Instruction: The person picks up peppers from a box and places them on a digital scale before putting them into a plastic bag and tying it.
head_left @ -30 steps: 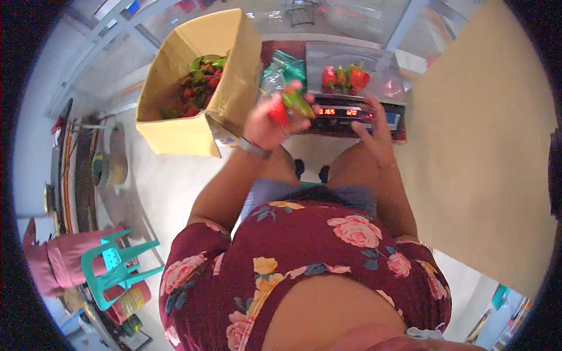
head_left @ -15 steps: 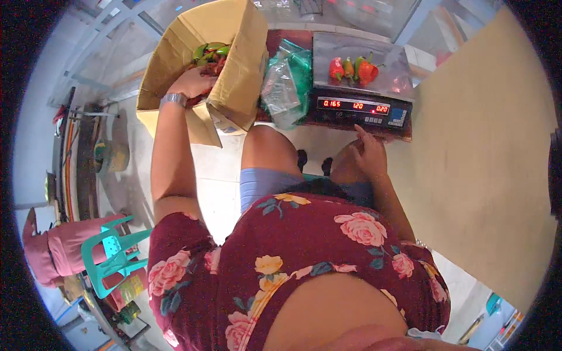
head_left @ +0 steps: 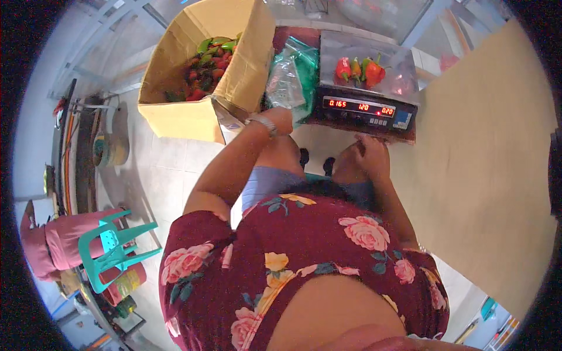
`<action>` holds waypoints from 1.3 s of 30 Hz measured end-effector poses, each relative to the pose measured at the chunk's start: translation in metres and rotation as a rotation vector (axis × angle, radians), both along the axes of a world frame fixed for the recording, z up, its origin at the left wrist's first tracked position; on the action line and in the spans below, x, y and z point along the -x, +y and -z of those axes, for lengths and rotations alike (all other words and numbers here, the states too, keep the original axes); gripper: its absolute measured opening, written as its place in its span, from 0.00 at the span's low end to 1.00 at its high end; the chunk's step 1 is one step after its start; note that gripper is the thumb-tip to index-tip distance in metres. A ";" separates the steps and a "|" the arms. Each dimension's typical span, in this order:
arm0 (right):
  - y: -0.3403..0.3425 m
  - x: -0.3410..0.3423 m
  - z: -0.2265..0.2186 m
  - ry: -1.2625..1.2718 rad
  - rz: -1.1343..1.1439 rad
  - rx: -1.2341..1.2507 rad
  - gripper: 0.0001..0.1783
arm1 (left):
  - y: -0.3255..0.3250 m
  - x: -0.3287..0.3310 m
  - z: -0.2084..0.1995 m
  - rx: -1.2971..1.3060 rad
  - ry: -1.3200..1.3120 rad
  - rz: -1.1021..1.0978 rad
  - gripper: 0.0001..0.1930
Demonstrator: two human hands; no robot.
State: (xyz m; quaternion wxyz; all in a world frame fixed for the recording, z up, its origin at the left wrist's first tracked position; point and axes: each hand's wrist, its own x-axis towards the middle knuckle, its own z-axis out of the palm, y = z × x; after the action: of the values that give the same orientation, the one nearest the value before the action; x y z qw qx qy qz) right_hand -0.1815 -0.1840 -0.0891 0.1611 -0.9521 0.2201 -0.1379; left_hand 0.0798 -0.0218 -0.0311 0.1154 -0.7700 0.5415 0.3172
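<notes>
My left hand (head_left: 281, 120) is at the near end of the clear and green plastic bags (head_left: 285, 82), its fingers curled in; whatever they hold, if anything, is hidden. Beside my right knee, just in front of the digital scale (head_left: 366, 111), my right hand (head_left: 373, 153) hangs with its fingers bent inward and nothing visible in them. Several red, orange and green peppers (head_left: 373, 75) lie on the scale's metal pan, and its red display is lit. To the left, an open cardboard box (head_left: 246, 64) contains more red and green peppers (head_left: 208, 67).
A large tan board (head_left: 486, 169) fills the right side. The scale and bags sit on a low reddish-brown surface (head_left: 297, 36). At the lower left stand a turquoise plastic chair (head_left: 108, 248) and a reddish bucket (head_left: 126, 284). A pot (head_left: 114, 149) is farther up.
My left hand has come out of the pepper box and moved right to the plastic bags. My right hand has dropped slightly from the scale's front, its fingers curling in.
</notes>
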 end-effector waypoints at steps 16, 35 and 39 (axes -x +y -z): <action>0.004 -0.004 -0.007 0.029 -0.043 0.020 0.13 | -0.021 -0.032 0.136 0.528 -0.402 -0.311 0.09; 0.008 -0.013 -0.008 0.106 -0.041 -0.014 0.11 | -0.014 -0.053 0.119 0.684 -0.255 -0.497 0.09; 0.011 -0.032 0.013 0.135 -0.135 -0.308 0.13 | -0.006 -0.030 0.079 0.703 -0.279 -0.354 0.09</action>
State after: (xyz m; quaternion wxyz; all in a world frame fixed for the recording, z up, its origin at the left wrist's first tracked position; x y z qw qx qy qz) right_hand -0.1490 -0.1734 -0.1021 0.2990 -0.9358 0.1848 -0.0272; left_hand 0.1102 -0.0274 -0.1101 -0.1385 -0.8794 0.4550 0.0206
